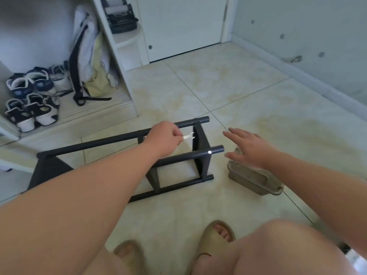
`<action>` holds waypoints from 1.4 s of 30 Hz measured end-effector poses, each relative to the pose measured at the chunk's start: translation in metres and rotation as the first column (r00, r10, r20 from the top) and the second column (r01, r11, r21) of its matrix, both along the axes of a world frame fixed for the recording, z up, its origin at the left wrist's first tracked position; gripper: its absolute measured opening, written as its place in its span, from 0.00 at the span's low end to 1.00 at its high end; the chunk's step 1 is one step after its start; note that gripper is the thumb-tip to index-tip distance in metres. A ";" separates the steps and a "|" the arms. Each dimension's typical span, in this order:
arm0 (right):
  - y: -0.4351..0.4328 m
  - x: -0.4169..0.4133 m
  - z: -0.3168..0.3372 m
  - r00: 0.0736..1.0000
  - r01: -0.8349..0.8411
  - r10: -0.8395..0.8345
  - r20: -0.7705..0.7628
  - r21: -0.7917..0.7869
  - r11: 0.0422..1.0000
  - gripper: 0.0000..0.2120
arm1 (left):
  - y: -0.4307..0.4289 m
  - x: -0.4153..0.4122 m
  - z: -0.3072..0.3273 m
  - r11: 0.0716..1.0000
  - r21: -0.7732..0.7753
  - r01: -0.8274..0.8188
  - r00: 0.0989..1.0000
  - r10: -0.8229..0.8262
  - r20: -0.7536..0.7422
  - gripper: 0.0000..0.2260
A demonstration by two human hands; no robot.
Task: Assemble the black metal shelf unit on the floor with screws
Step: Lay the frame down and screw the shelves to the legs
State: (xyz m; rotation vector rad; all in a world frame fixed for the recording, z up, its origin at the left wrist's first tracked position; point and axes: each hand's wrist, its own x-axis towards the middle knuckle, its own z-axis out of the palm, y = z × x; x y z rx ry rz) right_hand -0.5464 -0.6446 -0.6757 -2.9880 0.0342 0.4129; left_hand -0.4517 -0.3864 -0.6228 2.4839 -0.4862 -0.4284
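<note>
The black metal shelf unit [200, 153] lies on its side on the tiled floor, its tubes running left to right. A bright screw head [209, 152] shows on the near upper tube by the right end panel. My left hand [164, 138] hovers over the frame and pinches a small silver wrench [188, 136], whose jaw points at the end panel. My right hand [248, 148] is spread flat with straight fingers above a clear plastic container [256, 179] just right of the shelf; I cannot tell whether it touches it.
Several sneakers [29, 100] and a backpack [87, 62] fill an open closet at the back left. A white door [184, 26] and wall close the back and right. My sandalled feet [216, 237] and knees sit at the bottom.
</note>
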 end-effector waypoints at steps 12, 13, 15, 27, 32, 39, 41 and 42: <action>-0.112 -0.061 -0.118 0.883 0.466 -0.449 -0.139 0.128 0.876 0.26 | -0.210 -0.046 -0.118 0.963 0.008 0.270 0.937 -0.261 -0.232 0.07; -0.119 -0.063 -0.129 0.875 0.476 -0.457 -0.158 0.119 0.871 0.25 | -0.220 -0.048 -0.136 0.968 0.026 0.249 0.933 -0.233 -0.275 0.07; -0.129 -0.067 -0.149 0.869 0.479 -0.457 -0.190 0.093 0.873 0.24 | -0.234 -0.050 -0.170 0.980 0.054 0.193 0.924 -0.163 -0.347 0.07; -0.140 -0.059 -0.196 0.880 0.451 -0.421 -0.219 0.111 0.886 0.24 | -0.237 -0.042 -0.242 0.962 0.073 0.262 0.888 -0.211 -0.409 0.14; -0.127 -0.046 -0.150 0.887 0.454 -0.430 -0.169 0.146 0.879 0.23 | -0.199 -0.044 -0.196 0.878 0.147 0.455 0.847 -0.377 -0.375 0.14; -0.065 -0.009 -0.056 0.956 0.291 -0.291 -0.034 0.232 0.928 0.23 | -0.120 -0.027 -0.091 0.747 0.308 0.589 0.808 -0.540 -0.237 0.09; -0.042 0.005 -0.034 0.975 0.220 -0.219 -0.028 0.210 0.953 0.24 | -0.094 -0.016 -0.068 0.771 0.336 0.541 0.840 -0.514 -0.173 0.09; -0.031 0.013 -0.024 0.983 0.186 -0.183 -0.032 0.188 0.964 0.25 | -0.081 -0.010 -0.059 0.790 0.342 0.509 0.859 -0.489 -0.149 0.08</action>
